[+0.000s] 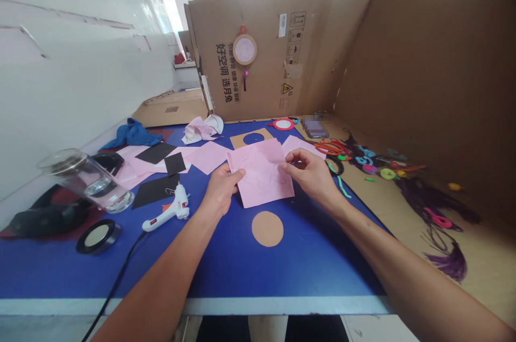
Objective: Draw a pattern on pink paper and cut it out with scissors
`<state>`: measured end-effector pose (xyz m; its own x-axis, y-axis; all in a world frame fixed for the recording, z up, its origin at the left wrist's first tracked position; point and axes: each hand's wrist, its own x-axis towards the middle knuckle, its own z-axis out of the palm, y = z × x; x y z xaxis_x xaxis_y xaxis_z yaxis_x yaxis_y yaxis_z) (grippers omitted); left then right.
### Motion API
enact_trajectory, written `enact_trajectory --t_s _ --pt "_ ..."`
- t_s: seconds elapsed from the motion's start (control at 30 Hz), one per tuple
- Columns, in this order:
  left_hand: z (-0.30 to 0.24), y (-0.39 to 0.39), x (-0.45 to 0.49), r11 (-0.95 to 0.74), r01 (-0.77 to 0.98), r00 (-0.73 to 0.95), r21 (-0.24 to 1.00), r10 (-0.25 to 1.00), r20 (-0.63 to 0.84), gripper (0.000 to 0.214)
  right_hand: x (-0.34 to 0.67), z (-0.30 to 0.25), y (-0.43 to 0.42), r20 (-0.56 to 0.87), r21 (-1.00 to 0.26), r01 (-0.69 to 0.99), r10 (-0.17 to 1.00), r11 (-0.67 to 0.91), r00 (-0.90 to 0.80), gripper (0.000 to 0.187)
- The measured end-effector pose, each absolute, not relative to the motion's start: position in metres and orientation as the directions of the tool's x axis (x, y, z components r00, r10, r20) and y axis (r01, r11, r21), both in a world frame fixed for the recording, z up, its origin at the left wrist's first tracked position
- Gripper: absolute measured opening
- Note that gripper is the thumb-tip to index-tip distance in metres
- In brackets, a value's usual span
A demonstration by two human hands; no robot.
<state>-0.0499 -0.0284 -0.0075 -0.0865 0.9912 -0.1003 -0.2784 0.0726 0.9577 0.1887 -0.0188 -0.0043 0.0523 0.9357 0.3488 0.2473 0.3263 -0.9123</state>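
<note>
Both hands hold one pink paper sheet (262, 176) just above the blue tabletop (226, 272). My left hand (221, 189) pinches its left edge, thumb on top. At the sheet's right edge my right hand (310, 172) grips with thumb and fingers closed. Faint pencil lines show on the sheet. A brown cardboard disc (267, 228) lies on the table just in front of it. A brown card with a round hole (252, 139) lies behind the sheet.
A white glue gun (169, 212) with a black cord lies left of my left hand. Farther left lie a tipped glass (86, 179), a tape roll (98, 236), black and pink sheets. Cardboard walls stand behind and right. Colourful rings and purple tassels (447, 256) cover the right side.
</note>
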Motion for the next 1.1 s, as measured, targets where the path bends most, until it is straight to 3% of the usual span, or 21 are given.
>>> enact_trajectory --t_s 0.5,0.9,1.1 --pt "-0.0049 -0.0298 -0.0485 0.074 -0.300 -0.077 0.951 0.992 -0.102 0.040 0.1891 -0.0026 -0.0200 0.350 -0.856 0.370 0.931 0.361 -0.100 0.027" --pt "-0.0048 -0.0309 -0.0487 0.141 -0.337 -0.061 0.931 0.983 -0.171 0.037 0.1960 -0.0116 -0.0142 0.260 -0.933 0.258 0.966 0.250 0.004 0.031" --pt "-0.0042 -0.0312 -0.0469 0.150 -0.325 -0.065 0.934 0.981 -0.180 0.031 0.1941 -0.0094 -0.0163 0.202 -0.964 0.169 0.979 0.206 -0.037 0.032"
